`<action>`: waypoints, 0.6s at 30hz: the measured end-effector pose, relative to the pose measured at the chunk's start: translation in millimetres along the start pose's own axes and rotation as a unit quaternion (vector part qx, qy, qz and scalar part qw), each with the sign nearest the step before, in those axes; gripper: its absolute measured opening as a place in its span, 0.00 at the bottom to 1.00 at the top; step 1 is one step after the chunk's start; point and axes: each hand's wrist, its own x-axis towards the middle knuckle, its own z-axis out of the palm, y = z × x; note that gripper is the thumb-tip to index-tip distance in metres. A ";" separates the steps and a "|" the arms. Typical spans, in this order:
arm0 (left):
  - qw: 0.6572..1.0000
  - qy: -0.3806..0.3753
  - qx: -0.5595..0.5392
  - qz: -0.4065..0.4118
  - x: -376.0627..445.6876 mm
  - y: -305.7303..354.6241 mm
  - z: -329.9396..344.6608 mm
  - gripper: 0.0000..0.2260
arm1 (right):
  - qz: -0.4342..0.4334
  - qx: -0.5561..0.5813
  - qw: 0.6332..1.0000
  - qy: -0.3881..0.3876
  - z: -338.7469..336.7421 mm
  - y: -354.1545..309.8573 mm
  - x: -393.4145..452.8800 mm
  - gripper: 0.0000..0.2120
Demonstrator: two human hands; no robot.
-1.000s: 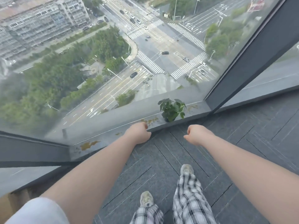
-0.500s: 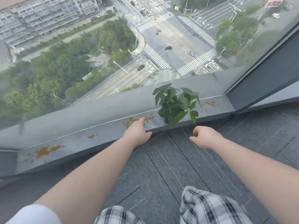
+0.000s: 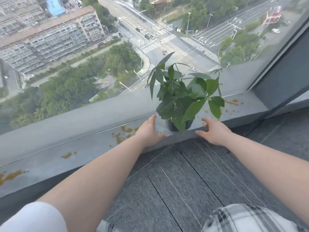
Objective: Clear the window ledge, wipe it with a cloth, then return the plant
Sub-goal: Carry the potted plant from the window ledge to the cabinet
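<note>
Our 2 hands flank the potted plant (image 3: 182, 97).
Left hand (image 3: 149, 129) and right hand (image 3: 213, 131) spread, gripping nothing, over the stained window ledge (image 3: 83, 148).

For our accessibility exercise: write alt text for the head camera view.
Both open hands, left hand and right hand, reach either side of a potted plant on a grey window ledge spattered with yellow-brown stains, high above a street crossing.

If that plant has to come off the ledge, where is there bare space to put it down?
The dark floor between the two forearms, just below the ledge, shows bare. The ledge stretch left of the left hand carries only yellowish stains. Around the potted plant it is crowded: both hands, with the right hand, flank the pot.
</note>
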 end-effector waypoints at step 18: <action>0.998 0.009 -0.045 0.049 11.4 40.4 7.6 0.17 | -0.096 0.201 0.975 -0.006 13.0 -12.1 36.8 0.29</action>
